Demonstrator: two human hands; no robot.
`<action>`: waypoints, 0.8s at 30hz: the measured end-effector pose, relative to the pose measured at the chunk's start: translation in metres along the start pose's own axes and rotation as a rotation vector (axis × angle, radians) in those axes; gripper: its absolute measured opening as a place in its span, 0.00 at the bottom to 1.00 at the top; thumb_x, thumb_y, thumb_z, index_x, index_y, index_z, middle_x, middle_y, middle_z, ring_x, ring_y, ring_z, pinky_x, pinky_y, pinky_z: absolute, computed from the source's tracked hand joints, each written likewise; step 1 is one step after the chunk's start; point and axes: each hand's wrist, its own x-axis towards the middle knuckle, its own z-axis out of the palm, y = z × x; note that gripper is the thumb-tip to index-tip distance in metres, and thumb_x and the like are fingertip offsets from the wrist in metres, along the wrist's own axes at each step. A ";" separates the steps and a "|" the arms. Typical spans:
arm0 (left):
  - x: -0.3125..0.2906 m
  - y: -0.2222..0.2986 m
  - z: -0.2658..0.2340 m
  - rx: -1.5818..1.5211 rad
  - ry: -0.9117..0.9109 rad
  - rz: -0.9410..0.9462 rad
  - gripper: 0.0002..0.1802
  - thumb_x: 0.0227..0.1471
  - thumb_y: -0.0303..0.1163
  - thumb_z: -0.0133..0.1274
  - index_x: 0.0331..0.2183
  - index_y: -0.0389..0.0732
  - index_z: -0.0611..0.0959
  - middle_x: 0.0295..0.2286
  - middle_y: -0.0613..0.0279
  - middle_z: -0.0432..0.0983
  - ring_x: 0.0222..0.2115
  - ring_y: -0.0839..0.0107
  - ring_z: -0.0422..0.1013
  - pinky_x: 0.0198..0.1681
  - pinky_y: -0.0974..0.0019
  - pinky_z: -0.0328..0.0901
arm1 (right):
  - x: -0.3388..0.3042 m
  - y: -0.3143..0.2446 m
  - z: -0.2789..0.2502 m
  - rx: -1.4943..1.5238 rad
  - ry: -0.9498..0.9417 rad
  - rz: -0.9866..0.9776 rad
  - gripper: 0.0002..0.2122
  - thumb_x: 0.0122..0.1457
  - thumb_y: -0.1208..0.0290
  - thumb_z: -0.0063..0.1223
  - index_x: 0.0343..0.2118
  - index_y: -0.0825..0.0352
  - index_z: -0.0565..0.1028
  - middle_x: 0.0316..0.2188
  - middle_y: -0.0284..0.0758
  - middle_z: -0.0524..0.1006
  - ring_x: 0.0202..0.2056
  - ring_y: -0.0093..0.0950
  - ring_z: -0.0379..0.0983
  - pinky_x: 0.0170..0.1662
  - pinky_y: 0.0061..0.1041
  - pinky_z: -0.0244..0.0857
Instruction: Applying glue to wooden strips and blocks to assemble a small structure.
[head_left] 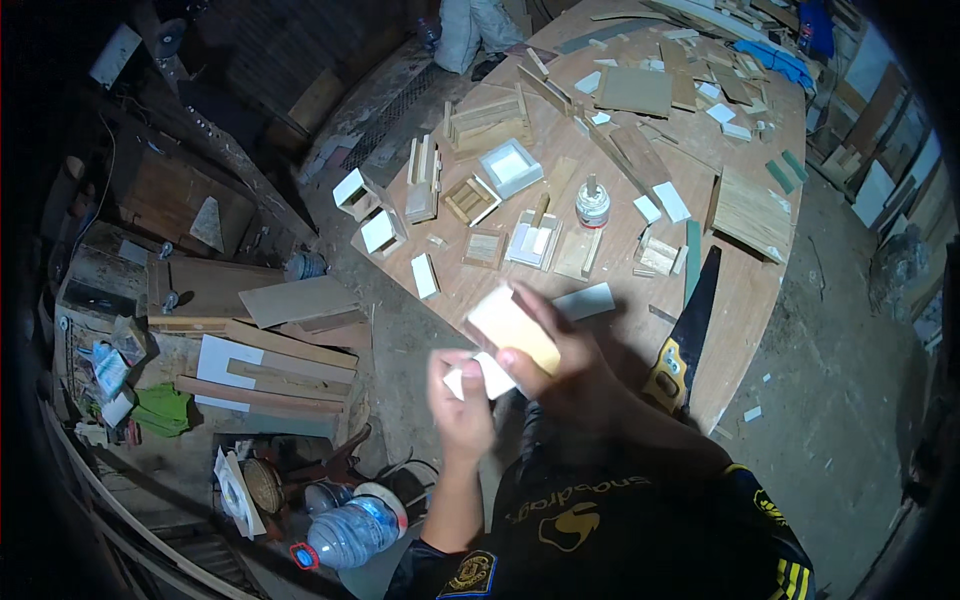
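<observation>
Showing near the view's centre, a pale rectangular block [520, 328] is gripped in the right hand [572, 355], slightly blurred. At its seven o'clock, a smaller white block [496, 376] is pinched by the left hand [466, 415]. On the wooden worktable [740, 325], a handsaw [692, 320] is seen at three o'clock, a clear jar [593, 210] at one.

From the right hand [567, 347], I could pass at 2 o'clock over brown wooden surface [634, 303], between the flat white rectangular piece [588, 301] at 1 and the black-bladed, yellow-handled handsaw [691, 322] blocking 3.
</observation>
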 end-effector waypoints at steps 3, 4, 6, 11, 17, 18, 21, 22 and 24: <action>0.013 0.008 -0.005 -0.195 0.055 -0.043 0.13 0.59 0.39 0.47 0.34 0.38 0.69 0.26 0.67 0.68 0.28 0.82 0.63 0.29 0.76 0.59 | -0.002 0.007 0.001 -0.032 -0.057 -0.096 0.30 0.56 0.63 0.52 0.58 0.72 0.56 0.43 0.51 0.73 0.43 0.44 0.74 0.43 0.35 0.68; 0.010 0.005 -0.004 -0.085 -0.024 -0.033 0.13 0.59 0.40 0.47 0.34 0.39 0.69 0.26 0.68 0.67 0.27 0.82 0.63 0.29 0.76 0.59 | 0.001 0.010 0.000 -0.036 -0.018 -0.080 0.30 0.56 0.63 0.52 0.58 0.72 0.56 0.43 0.51 0.73 0.42 0.43 0.74 0.42 0.35 0.68; 0.005 -0.007 0.002 0.062 -0.113 0.016 0.14 0.59 0.41 0.47 0.33 0.39 0.69 0.25 0.68 0.67 0.26 0.82 0.63 0.28 0.76 0.59 | 0.016 0.011 -0.001 -0.054 0.051 -0.038 0.30 0.56 0.64 0.51 0.58 0.72 0.56 0.41 0.52 0.73 0.40 0.43 0.75 0.41 0.33 0.68; 0.014 -0.015 -0.001 -0.256 0.034 -0.125 0.16 0.58 0.42 0.47 0.35 0.38 0.68 0.26 0.68 0.68 0.26 0.83 0.63 0.28 0.77 0.59 | 0.013 0.002 0.001 -0.012 -0.063 0.067 0.29 0.57 0.67 0.51 0.59 0.72 0.56 0.45 0.49 0.71 0.48 0.30 0.69 0.48 0.25 0.63; 0.003 -0.018 0.003 -0.107 -0.068 -0.109 0.16 0.58 0.46 0.47 0.33 0.43 0.68 0.21 0.72 0.66 0.19 0.85 0.61 0.19 0.79 0.55 | 0.035 0.006 0.003 0.070 -0.011 0.037 0.30 0.58 0.60 0.50 0.58 0.73 0.56 0.45 0.53 0.71 0.45 0.45 0.72 0.47 0.34 0.66; 0.007 -0.016 0.000 -0.171 -0.035 -0.110 0.15 0.58 0.43 0.47 0.34 0.41 0.68 0.23 0.70 0.66 0.21 0.84 0.62 0.22 0.79 0.56 | 0.033 0.006 0.004 0.071 -0.009 0.034 0.30 0.58 0.60 0.50 0.58 0.73 0.56 0.45 0.53 0.71 0.45 0.45 0.72 0.47 0.34 0.66; 0.030 -0.012 -0.015 -0.298 0.000 -0.077 0.14 0.59 0.42 0.45 0.34 0.40 0.67 0.25 0.69 0.66 0.24 0.83 0.63 0.25 0.78 0.58 | 0.015 0.008 0.004 0.057 -0.136 0.062 0.33 0.56 0.55 0.51 0.59 0.72 0.56 0.45 0.47 0.71 0.47 0.32 0.69 0.50 0.30 0.61; 0.028 -0.012 -0.014 -0.249 -0.003 -0.053 0.15 0.59 0.43 0.45 0.34 0.40 0.67 0.26 0.68 0.66 0.25 0.83 0.63 0.26 0.78 0.58 | 0.014 0.005 0.003 0.044 -0.119 0.106 0.32 0.57 0.57 0.50 0.59 0.71 0.56 0.45 0.47 0.71 0.47 0.31 0.69 0.50 0.29 0.61; 0.018 -0.018 -0.007 -0.113 -0.029 -0.030 0.18 0.58 0.46 0.46 0.34 0.40 0.67 0.24 0.68 0.66 0.23 0.82 0.63 0.25 0.78 0.58 | 0.021 0.004 0.003 0.043 -0.029 0.076 0.30 0.57 0.62 0.51 0.58 0.72 0.57 0.44 0.49 0.72 0.47 0.36 0.70 0.49 0.31 0.62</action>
